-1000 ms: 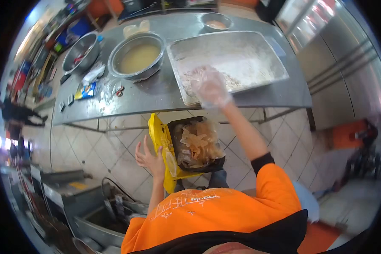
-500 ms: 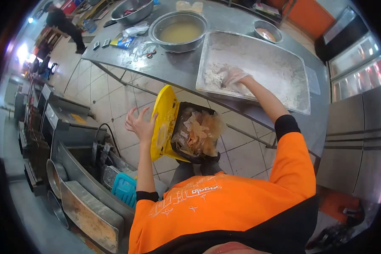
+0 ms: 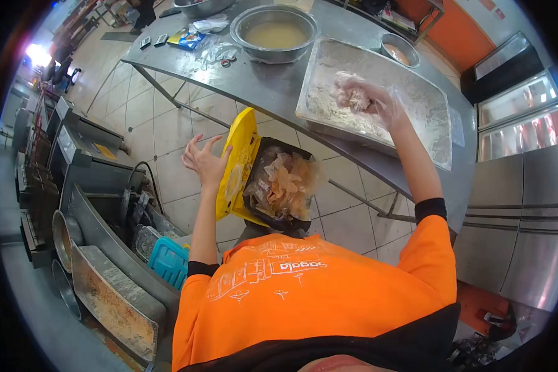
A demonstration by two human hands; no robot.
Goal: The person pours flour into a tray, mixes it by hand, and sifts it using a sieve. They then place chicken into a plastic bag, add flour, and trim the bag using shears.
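My right hand (image 3: 387,106), in a clear plastic glove, is raised over the big rectangular tray (image 3: 441,158) of flour. Its fingers are closed on a flour-coated meat piece (image 3: 352,92), pinkish and lumpy; the exact cut is not clear. White flour (image 3: 328,102) lies heaped and scattered in the tray below. My left hand (image 3: 206,158) looks bare and is held up in the air with fingers spread, holding nothing. Right beside it stands the raised yellow lid (image 3: 239,155) of a black bin (image 3: 254,204) filled with used plastic gloves (image 3: 285,186).
On the steel table (image 3: 260,84) are a large metal bowl (image 3: 237,28) of cloudy liquid, a smaller bowl (image 3: 403,44) and a blue-yellow packet (image 3: 186,39). A steel fryer-like unit (image 3: 93,149) and a turquoise basket (image 3: 168,260) are at the left. Steel cabinets (image 3: 490,248) line the right.
My right hand has lifted out of the flour and moved right, bringing up the floured meat piece. My left hand stays spread near the bin lid. The view has shifted slightly.
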